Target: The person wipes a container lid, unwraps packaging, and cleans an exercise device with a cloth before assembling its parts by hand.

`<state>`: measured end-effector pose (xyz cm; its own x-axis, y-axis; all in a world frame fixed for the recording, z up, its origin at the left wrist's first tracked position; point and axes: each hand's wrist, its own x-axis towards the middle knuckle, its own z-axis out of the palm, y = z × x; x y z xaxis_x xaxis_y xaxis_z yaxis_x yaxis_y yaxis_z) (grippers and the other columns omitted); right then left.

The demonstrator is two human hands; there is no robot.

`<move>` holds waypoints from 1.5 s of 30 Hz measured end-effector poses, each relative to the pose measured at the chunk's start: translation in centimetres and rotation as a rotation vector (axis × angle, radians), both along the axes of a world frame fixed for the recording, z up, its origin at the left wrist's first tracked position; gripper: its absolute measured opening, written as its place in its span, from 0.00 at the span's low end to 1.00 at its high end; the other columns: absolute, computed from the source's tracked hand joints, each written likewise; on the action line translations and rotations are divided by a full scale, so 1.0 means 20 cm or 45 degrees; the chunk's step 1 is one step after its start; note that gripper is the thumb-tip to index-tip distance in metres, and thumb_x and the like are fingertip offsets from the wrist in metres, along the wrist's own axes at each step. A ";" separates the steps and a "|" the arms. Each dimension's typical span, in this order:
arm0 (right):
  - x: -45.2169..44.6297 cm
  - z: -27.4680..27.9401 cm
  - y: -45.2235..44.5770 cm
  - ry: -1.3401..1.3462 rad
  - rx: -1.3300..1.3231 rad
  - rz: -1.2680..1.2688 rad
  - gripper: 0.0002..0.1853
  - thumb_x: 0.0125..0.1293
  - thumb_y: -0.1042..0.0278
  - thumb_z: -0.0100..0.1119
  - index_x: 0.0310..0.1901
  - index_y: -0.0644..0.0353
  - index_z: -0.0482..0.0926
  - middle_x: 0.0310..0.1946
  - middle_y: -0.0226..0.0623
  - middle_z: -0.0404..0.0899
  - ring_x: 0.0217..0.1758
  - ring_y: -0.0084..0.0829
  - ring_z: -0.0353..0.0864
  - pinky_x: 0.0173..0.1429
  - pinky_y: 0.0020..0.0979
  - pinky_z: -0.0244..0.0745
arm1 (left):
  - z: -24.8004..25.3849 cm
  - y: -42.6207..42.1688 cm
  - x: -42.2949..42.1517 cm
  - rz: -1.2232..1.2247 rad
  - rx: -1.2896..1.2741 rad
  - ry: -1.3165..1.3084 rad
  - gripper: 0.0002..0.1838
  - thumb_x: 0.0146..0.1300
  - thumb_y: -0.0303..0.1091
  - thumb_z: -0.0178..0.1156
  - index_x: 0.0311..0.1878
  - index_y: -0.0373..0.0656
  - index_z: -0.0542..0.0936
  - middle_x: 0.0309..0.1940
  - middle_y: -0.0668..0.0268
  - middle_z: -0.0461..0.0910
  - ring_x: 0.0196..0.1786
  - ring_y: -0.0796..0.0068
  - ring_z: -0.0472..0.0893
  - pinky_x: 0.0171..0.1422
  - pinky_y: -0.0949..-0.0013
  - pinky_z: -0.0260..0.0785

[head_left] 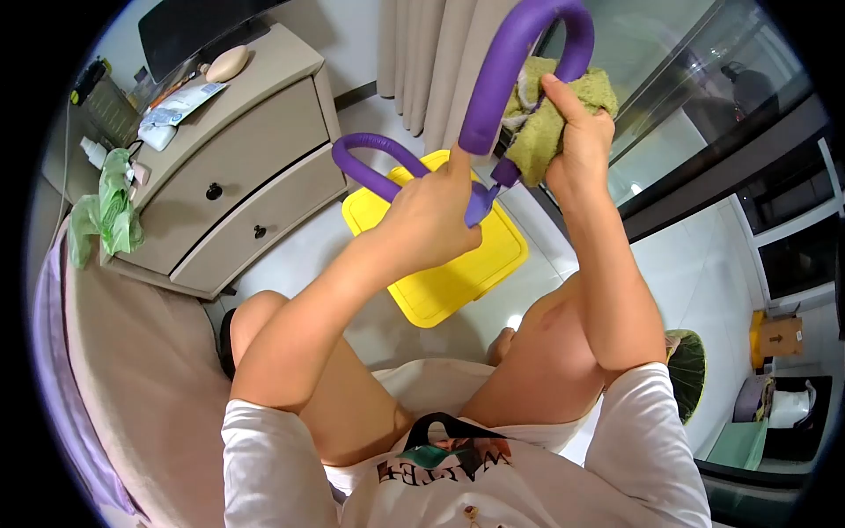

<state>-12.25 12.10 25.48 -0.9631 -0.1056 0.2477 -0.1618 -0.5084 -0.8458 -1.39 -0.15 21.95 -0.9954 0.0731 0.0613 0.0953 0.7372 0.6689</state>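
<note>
A purple foam-padded thigh exerciser (490,97) with two looped arms is held up in front of me. My left hand (431,216) is closed around it near the middle joint, and one loop sticks out to the left behind that hand. My right hand (583,136) grips a crumpled olive-green cloth (539,148), pressed against the upper loop's right side. The cloth covers part of that loop. Below both hands, a yellow plastic lid or stool top (449,286) sits low over the floor.
At the left stands a beige drawer cabinet (238,150) with a black monitor (198,35) and small items on top. A green plastic bag (114,207) hangs at its corner. Glass doors (678,97) are on the right, with a lined bin (685,374) by my right elbow.
</note>
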 end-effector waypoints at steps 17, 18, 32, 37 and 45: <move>0.15 -0.18 -0.12 -0.141 0.334 0.077 0.10 0.54 0.74 0.66 0.35 0.63 0.75 0.30 0.32 0.76 0.30 0.25 0.77 0.35 0.27 0.72 | 0.06 -0.06 -0.03 0.072 -0.002 -0.029 0.41 0.42 0.30 0.65 0.59 0.25 0.58 0.34 0.43 0.76 0.42 0.46 0.77 0.44 0.57 0.69; 0.14 -0.14 -0.11 -0.114 0.257 0.040 0.11 0.52 0.75 0.67 0.33 0.63 0.74 0.29 0.32 0.76 0.29 0.24 0.75 0.34 0.27 0.71 | 0.05 -0.06 -0.03 0.019 0.008 0.002 0.37 0.43 0.31 0.65 0.57 0.26 0.62 0.34 0.43 0.77 0.42 0.46 0.77 0.45 0.57 0.69; -0.03 -0.09 0.01 0.131 0.314 -0.031 0.09 0.50 0.75 0.67 0.31 0.65 0.75 0.28 0.32 0.76 0.27 0.24 0.74 0.33 0.29 0.70 | -0.11 -0.02 -0.02 -0.249 -0.229 0.079 0.28 0.44 0.30 0.62 0.52 0.30 0.71 0.41 0.45 0.74 0.42 0.47 0.77 0.48 0.56 0.70; 0.10 -0.20 -0.05 -0.018 0.475 0.007 0.10 0.55 0.75 0.64 0.38 0.64 0.75 0.32 0.33 0.78 0.31 0.25 0.78 0.36 0.28 0.73 | -0.05 -0.02 -0.03 -0.080 -0.051 0.008 0.33 0.45 0.31 0.62 0.55 0.30 0.62 0.34 0.45 0.76 0.41 0.46 0.77 0.46 0.55 0.69; 0.11 -0.19 -0.04 -0.110 0.528 -0.024 0.10 0.53 0.76 0.65 0.36 0.64 0.75 0.31 0.33 0.78 0.32 0.25 0.78 0.36 0.28 0.73 | -0.12 0.02 -0.03 -0.048 -0.040 0.176 0.33 0.48 0.30 0.61 0.57 0.30 0.58 0.39 0.42 0.75 0.44 0.44 0.76 0.47 0.53 0.69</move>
